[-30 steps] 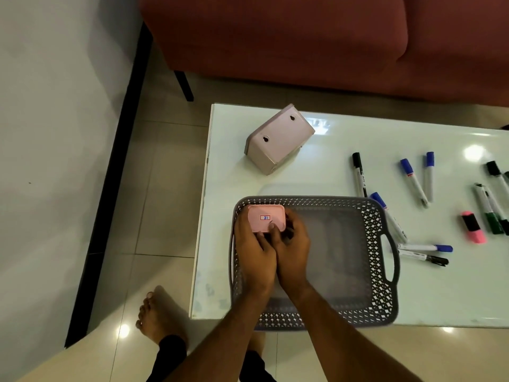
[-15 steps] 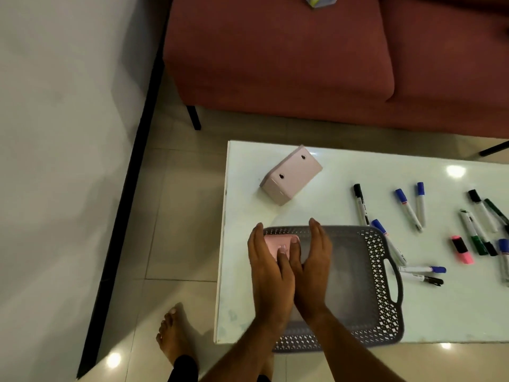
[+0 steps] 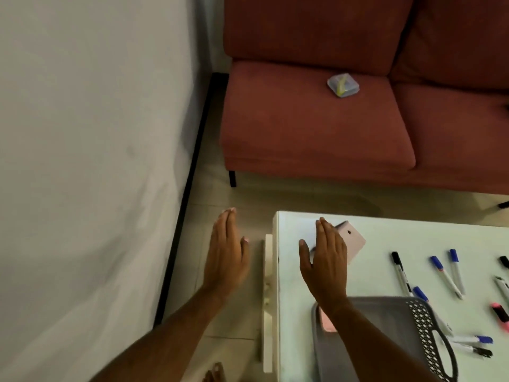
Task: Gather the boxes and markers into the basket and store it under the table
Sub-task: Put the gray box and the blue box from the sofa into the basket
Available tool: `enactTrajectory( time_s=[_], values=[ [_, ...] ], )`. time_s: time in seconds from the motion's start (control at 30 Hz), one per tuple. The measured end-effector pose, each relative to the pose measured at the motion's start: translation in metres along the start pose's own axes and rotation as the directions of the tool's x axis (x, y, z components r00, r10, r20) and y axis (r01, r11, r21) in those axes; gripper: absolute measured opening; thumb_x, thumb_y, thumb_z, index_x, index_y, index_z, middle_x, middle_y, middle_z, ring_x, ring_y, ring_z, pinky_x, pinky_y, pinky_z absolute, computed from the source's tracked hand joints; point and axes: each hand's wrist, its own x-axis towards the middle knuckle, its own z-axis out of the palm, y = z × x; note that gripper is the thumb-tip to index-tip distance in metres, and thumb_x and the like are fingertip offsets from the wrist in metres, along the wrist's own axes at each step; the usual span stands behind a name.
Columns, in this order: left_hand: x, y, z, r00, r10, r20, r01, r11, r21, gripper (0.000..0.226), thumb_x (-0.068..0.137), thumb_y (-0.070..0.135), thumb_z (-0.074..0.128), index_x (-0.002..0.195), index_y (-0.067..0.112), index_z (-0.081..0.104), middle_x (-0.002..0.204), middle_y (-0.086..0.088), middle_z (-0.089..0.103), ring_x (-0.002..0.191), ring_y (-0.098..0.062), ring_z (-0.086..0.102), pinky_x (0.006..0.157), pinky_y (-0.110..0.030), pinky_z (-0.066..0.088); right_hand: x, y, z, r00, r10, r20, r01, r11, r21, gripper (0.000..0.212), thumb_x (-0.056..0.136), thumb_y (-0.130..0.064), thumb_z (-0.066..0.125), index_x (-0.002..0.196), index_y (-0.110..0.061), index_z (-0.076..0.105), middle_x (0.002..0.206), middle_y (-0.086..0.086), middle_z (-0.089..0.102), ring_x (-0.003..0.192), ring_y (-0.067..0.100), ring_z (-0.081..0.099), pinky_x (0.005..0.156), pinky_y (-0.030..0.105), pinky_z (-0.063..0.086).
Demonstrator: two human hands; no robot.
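From the head view, both hands are flat with fingers spread and empty: the right hand [image 3: 325,260] reaches over the pink box [image 3: 351,239] at centre, the left hand [image 3: 227,255] hangs off the surface [image 3: 385,232]. One small box [image 3: 327,322] lies in the basket [image 3: 424,323] at lower right; markers [image 3: 446,274] wait right. Next, I judge, both hands must close around the pink box.

The light is dim and warm, with soft shadow under the sofa [image 3: 316,128] and along the wall [image 3: 82,133]. The glossy table [image 3: 385,244] carries a pale sheen. Both hands, left [image 3: 227,252] and right [image 3: 326,260], are smeared by motion blur, and straight lines bow near the edges.
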Motion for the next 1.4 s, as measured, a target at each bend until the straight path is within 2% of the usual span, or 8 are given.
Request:
enactTrajectory(
  time_s=[0.23,0.47,0.67,0.93,1.17,1.3,1.4],
  values=[
    [0.118,0.007,-0.041,0.997,0.076,0.0,-0.076,0.994,0.076,0.067,0.096,0.014,0.061,0.156,0.002,0.032,0.158,-0.015,0.038,0.149,-0.03,0.037,0.12,-0.047,0.038,0.101,-0.037,-0.007,1.0,-0.028,0.0,0.028,0.997,-0.076,0.069,0.101,-0.051,0.037,0.149,-0.003,0.049,0.154,0.018,0.053,0.144,0.038,0.05,0.119,0.053,0.041],
    [0.262,0.033,-0.024,0.992,0.114,0.052,-0.12,0.987,0.108,0.067,0.099,0.018,0.059,0.157,0.004,0.029,0.161,-0.015,0.036,0.151,-0.031,0.034,0.125,-0.043,0.031,0.234,-0.048,0.002,1.0,0.016,0.024,-0.014,0.995,-0.095,0.068,0.104,-0.047,0.044,0.156,-0.005,0.038,0.162,0.016,0.044,0.152,0.034,0.04,0.125,0.051,0.035],
    [0.391,0.064,0.019,0.984,0.121,0.132,-0.139,0.982,0.131,0.066,0.102,0.022,0.054,0.159,0.005,0.025,0.164,-0.014,0.03,0.154,-0.029,0.027,0.128,-0.041,0.024,0.368,-0.033,0.019,0.996,0.088,0.024,-0.084,0.989,-0.119,0.065,0.104,-0.039,0.057,0.155,-0.003,0.041,0.161,0.016,0.045,0.15,0.035,0.041,0.123,0.053,0.036],
    [0.509,0.107,0.082,0.969,0.163,0.186,-0.181,0.98,0.084,0.065,0.104,0.022,0.051,0.16,0.006,0.021,0.166,-0.011,0.025,0.156,-0.025,0.022,0.129,-0.036,0.016,0.496,0.003,0.042,0.986,0.169,-0.006,-0.169,0.977,-0.134,0.062,0.102,-0.036,0.061,0.15,-0.001,0.046,0.156,0.017,0.05,0.146,0.035,0.046,0.119,0.051,0.041],
    [0.608,0.137,0.148,0.945,0.218,0.245,-0.239,0.969,0.059,0.065,0.104,0.022,0.049,0.16,0.007,0.021,0.166,-0.01,0.026,0.156,-0.022,0.022,0.13,-0.037,0.019,0.594,0.041,0.065,0.965,0.26,-0.028,-0.262,0.956,-0.136,0.063,0.1,-0.036,0.062,0.15,-0.001,0.046,0.155,0.018,0.05,0.144,0.035,0.047,0.118,0.049,0.04],
    [0.663,0.161,0.203,0.92,0.244,0.308,-0.265,0.964,0.026,0.065,0.104,0.023,0.048,0.161,0.01,0.019,0.168,-0.009,0.022,0.157,-0.024,0.02,0.13,-0.035,0.017,0.649,0.074,0.082,0.929,0.364,-0.065,-0.366,0.931,-0.019,0.062,0.101,-0.033,0.062,0.151,0.0,0.043,0.155,0.018,0.047,0.144,0.034,0.044,0.12,0.046,0.039],
    [0.699,0.181,0.253,0.895,0.25,0.37,-0.265,0.964,-0.011,0.064,0.104,0.024,0.049,0.16,0.011,0.02,0.167,-0.008,0.023,0.156,-0.026,0.022,0.128,-0.04,0.025,0.69,0.103,0.097,0.852,0.52,-0.058,-0.509,0.849,0.14,0.066,0.101,-0.031,0.064,0.152,0.001,0.038,0.154,0.022,0.043,0.14,0.039,0.043,0.118,0.047,0.038]
  ],
)
